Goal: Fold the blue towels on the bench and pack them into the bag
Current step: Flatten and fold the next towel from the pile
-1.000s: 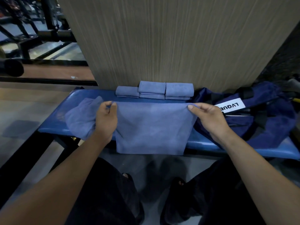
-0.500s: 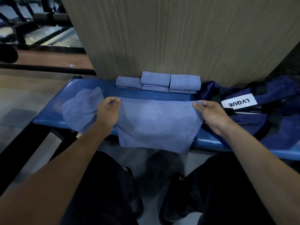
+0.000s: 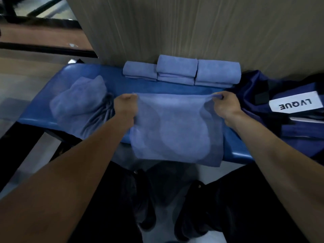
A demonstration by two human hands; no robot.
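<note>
You have drawn the towel (image 3: 175, 127) taut and nearer the bench's (image 3: 91, 74) back edge, left hand (image 3: 125, 106) and right hand (image 3: 225, 106) each pinching a far corner, long axis running hand to hand, its near half hanging over the front edge.

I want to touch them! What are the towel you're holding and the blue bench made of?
The towel looks like soft, matte cloth, maybe microfibre: it sags and drapes. The bench top looks like smooth, shiny vinyl or plastic padding: light glints along its edges.
</note>
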